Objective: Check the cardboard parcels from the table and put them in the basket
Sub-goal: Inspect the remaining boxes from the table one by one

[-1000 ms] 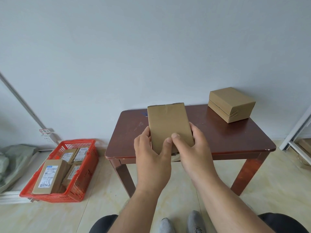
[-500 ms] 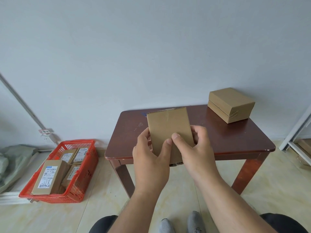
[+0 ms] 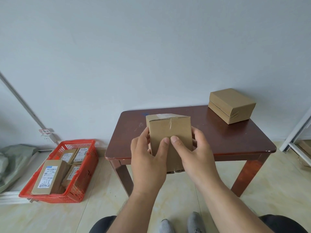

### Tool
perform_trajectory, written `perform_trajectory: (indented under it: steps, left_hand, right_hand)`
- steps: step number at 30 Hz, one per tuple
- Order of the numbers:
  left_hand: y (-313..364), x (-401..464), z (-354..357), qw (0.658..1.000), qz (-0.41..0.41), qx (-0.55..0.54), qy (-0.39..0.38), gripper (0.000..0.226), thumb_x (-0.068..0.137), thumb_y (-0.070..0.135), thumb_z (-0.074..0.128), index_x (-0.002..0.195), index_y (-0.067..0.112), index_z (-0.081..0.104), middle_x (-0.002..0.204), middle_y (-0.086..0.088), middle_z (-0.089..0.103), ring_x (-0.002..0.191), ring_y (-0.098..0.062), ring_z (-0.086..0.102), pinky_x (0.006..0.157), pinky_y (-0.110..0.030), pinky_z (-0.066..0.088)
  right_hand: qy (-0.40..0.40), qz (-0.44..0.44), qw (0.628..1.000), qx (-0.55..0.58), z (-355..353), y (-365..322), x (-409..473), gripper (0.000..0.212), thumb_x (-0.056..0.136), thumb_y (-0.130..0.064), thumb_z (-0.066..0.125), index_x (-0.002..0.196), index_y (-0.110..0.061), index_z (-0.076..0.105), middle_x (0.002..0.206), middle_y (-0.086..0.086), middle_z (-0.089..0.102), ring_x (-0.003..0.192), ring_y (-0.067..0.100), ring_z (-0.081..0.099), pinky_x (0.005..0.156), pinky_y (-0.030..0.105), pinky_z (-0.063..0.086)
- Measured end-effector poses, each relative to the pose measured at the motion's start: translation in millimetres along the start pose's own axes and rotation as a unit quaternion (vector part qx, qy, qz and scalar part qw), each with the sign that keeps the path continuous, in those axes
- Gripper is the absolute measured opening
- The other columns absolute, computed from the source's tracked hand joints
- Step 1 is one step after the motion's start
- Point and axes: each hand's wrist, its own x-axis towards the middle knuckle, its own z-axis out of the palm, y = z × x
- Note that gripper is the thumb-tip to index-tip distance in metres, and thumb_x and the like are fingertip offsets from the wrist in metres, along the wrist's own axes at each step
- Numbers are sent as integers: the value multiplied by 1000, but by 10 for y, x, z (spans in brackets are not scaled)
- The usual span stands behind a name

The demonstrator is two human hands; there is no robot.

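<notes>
Since the earlier frames the held parcel (image 3: 170, 132) had tipped its top end toward the camera, so the taped end face showed where before only the broad plain side did; both hands had shifted little. Left hand (image 3: 148, 158) gripped the parcel's left edge, thumb laid across the near face, fingers wrapped behind. Right hand (image 3: 193, 153) gripped the right edge likewise, its thumb meeting the left thumb at mid-face. Parcel held in the air above the near edge of the table (image 3: 235, 142), touching nothing else. Step in hand appeared to be the check: to do it well, keep turning the parcel between both hands until every face and the tape seam has been seen, keeping thumbs off the seams, and only then carry it off. No label showed on the faces in view. A second parcel (image 3: 231, 105) sat on the table's far right corner, well apart, not yet handled. Basket (image 3: 67, 197), red, stood on the floor left of the table, already holding several labelled parcels (image 3: 48, 175) stacked loosely. The table's left corner and leg lay between hands and basket, so the carry would need to swing clear. Basket looked fairly full; the new parcel would probably rest on top.
</notes>
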Motion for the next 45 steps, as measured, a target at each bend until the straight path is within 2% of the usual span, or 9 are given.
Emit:
perform_trajectory:
  steps: [4,9,13,18,24,29,36,42,45]
  left_hand:
    - [-18,-31,18,999,-11,-29,9,44,94,32,77,131,45,58,123,32,58,119,13,56,89,-17,52]
    - [28,35,-17,998,-33,-53,3,27,94,34,75,115,39,58,110,27,70,106,9,65,75,-8,50]
    - [45,73,-25,998,-25,-51,10,29,94,41,74,118,40,58,118,21,69,110,4,65,90,-26,57]
    - [19,34,-42,999,-25,-41,14,59,93,55,71,147,50,47,141,27,51,133,0,53,115,-40,47]
    - [45,-22,-54,999,-16,-34,10,48,93,46,74,135,55,52,134,27,53,124,6,54,109,-35,50]
    - [57,-17,-53,1000,-14,-27,7,37,95,47,70,125,58,51,131,27,52,117,20,48,92,-14,43]
    - [85,-3,-32,1000,-2,4,9,23,94,47,68,114,44,56,126,19,55,108,13,52,85,-13,44]
    - [-16,-32,-56,1000,-14,6,-4,31,84,65,68,110,54,56,121,9,67,109,-12,66,90,-41,58]
    - [-12,-23,-90,998,-52,-19,-3,26,87,57,72,107,48,59,114,7,71,108,-15,68,89,-36,56]
  right_hand:
    - [13,-4,1000,-3,2,-21,4,36,87,-45,83,116,-38,62,106,-15,75,96,0,71,84,45,64]
    - [-3,-16,1000,-3,35,9,-40,44,87,-42,83,120,-32,56,113,-14,74,97,-4,71,76,23,56]
    - [-13,-26,1000,4,38,24,-65,46,85,-42,82,120,-29,55,116,-12,74,98,-4,71,74,15,55]
    - [-33,-36,999,-3,25,12,-71,45,92,-27,82,128,-34,55,121,-17,72,104,-3,70,80,20,56]
    - [-29,-40,999,5,39,-74,-59,41,95,-33,76,132,-42,60,120,-17,73,107,0,69,88,28,56]
    - [-14,-35,999,-4,61,-82,-71,35,95,-40,75,126,-40,60,110,-19,74,98,-4,69,78,21,52]
    - [-17,-21,1000,1,66,-66,-129,36,92,-38,80,120,-45,59,113,-22,73,101,-4,70,80,24,56]
    - [14,-31,999,-31,62,-97,-87,32,90,-47,78,115,-42,59,109,-19,72,97,-5,67,78,27,53]
    - [24,-71,992,-103,91,-54,-77,39,88,-56,75,120,-40,58,117,-19,68,104,-2,65,83,30,54]
